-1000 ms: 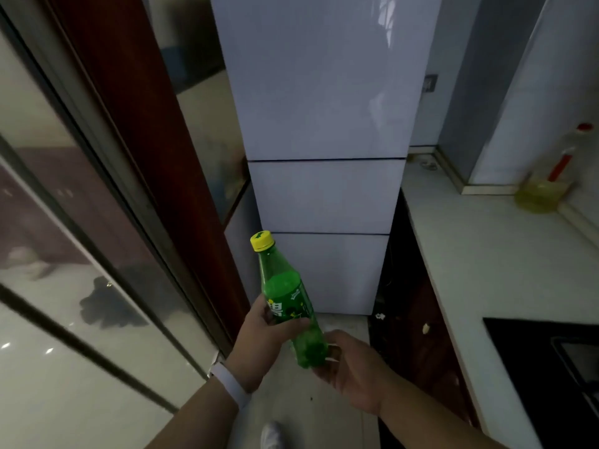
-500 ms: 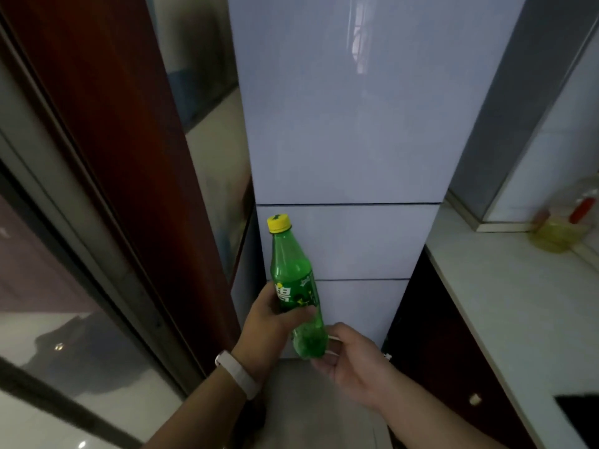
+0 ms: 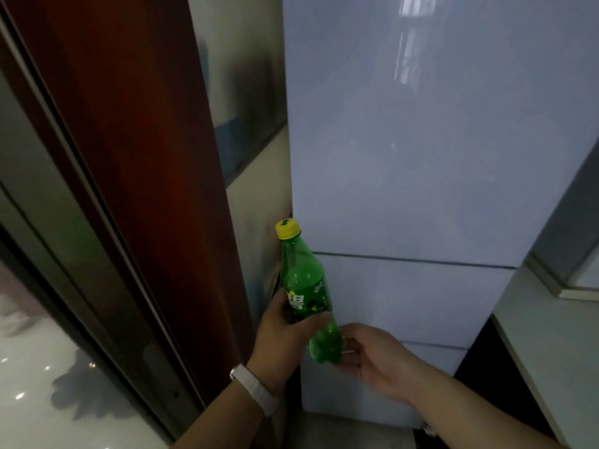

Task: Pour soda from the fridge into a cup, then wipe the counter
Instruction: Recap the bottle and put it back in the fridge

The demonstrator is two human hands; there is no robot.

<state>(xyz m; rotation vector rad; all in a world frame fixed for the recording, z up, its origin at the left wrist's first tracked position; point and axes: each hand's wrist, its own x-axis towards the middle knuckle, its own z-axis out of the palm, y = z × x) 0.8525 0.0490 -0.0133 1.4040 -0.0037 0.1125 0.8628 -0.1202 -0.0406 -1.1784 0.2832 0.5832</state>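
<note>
A green soda bottle with a yellow cap is held upright in front of the white fridge, whose doors are all closed. My left hand grips the bottle around its labelled middle, thumb across the front. My right hand cups the bottle's base from the right, fingers curled under it. No cup is in view.
A dark red door frame and a glass sliding door stand close on the left. The white counter edge runs along the right, over a dark cabinet. The floor shows between my arms.
The view has moved closer to the fridge and tilted up. The bottle stays in both hands, now higher against the fridge's left edge. The oil bottle on the counter has left the view.
</note>
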